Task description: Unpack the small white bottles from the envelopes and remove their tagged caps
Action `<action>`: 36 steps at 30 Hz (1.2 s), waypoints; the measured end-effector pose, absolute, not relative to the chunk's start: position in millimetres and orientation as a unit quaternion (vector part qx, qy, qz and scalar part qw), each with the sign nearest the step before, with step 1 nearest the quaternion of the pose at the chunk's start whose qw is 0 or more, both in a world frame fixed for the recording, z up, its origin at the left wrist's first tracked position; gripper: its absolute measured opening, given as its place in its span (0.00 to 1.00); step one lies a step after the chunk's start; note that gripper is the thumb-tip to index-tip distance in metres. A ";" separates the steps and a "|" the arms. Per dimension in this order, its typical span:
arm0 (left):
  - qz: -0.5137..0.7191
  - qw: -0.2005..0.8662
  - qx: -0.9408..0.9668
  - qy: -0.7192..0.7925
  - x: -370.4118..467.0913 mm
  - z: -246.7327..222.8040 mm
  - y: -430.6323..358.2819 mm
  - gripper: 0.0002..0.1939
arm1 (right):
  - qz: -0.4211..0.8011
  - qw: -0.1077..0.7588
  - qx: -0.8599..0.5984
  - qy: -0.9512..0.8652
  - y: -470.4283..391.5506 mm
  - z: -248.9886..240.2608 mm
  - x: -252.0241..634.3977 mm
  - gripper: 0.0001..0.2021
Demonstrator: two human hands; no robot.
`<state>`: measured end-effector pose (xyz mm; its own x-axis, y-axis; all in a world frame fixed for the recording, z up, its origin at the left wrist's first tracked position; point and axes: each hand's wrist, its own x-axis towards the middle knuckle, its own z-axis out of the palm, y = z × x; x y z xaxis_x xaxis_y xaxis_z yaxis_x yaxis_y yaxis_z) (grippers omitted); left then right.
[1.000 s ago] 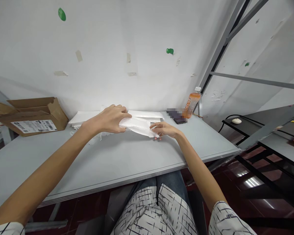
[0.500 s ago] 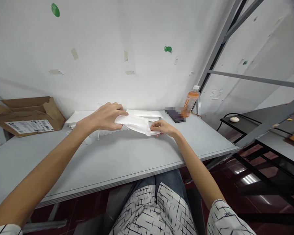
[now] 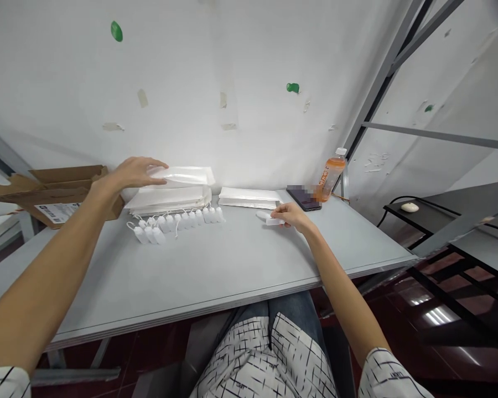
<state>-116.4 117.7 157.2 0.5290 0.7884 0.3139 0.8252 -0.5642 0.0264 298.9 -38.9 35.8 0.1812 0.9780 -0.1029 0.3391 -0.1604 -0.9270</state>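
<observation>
My left hand [image 3: 138, 172] is closed on one end of a white padded envelope [image 3: 191, 176], with thumb below and fingers above. That envelope is over a stack of similar white envelopes [image 3: 170, 198] near the wall. My right hand [image 3: 292, 215] pinches a small white strip-like piece [image 3: 268, 218], curled at its left end, low over the table. Its exact kind is unclear. In front of the stack stand several small white plastic bottles [image 3: 182, 221] in rows, with cord loops at their tops.
Another white envelope pile [image 3: 249, 197] lies mid-table by the wall. At the right stand a dark phone [image 3: 309, 202] and an orange drink bottle [image 3: 331, 177]. An opened cardboard box [image 3: 58, 202] sits at the left. A metal frame [image 3: 373, 99] rises beyond the table's right end.
My left hand has carried the envelope left, away from my right hand, to above the stack. My right hand now holds only the small white piece. The bottles have come into clear view.
</observation>
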 end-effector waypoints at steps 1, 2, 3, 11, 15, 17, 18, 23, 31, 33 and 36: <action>-0.151 0.059 -0.867 -0.471 -122.0 148.8 124.8 0.29 | 0.390 0.403 -0.653 -0.510 -38.7 35.4 298.7 0.05; -0.155 0.060 -0.860 -0.482 -126.7 140.9 131.0 0.29 | 0.386 0.400 -0.653 -0.515 -38.5 34.8 298.6 0.05; -0.157 0.066 -0.851 -0.497 -130.6 134.3 136.2 0.30 | 0.382 0.396 -0.653 -0.520 -38.2 34.0 298.7 0.05; -0.262 0.172 -0.816 -0.486 -121.6 143.9 116.3 0.23 | 0.362 0.373 -0.648 -0.557 -38.5 33.7 294.0 0.06; -0.348 0.214 -0.856 -0.317 -65.3 131.5 54.3 0.16 | 0.386 0.341 -0.607 -0.604 -42.0 39.5 286.0 0.08; -0.344 0.179 -0.890 -0.239 -31.7 109.6 22.6 0.13 | 0.407 0.325 -0.583 -0.623 -43.5 40.5 282.5 0.10; -0.322 0.166 -0.907 -0.213 -16.2 96.3 9.4 0.12 | 0.420 0.317 -0.569 -0.632 -43.9 40.2 280.7 0.11; -0.218 0.072 -0.949 -0.214 32.3 35.9 -19.8 0.14 | 0.471 0.269 -0.507 -0.670 -45.0 34.1 268.0 0.12; -0.144 0.046 -0.961 -0.232 33.3 11.0 -12.5 0.14 | 0.441 0.273 -0.499 -0.694 -47.1 32.9 257.3 0.14; -0.147 0.048 -0.958 -0.240 30.5 11.1 -11.7 0.14 | 0.429 0.278 -0.512 -0.690 -47.0 33.9 261.6 0.15; -0.163 0.042 -0.951 -0.259 26.8 11.5 -9.3 0.15 | 0.361 0.296 -0.534 -0.705 -47.3 36.5 270.4 0.13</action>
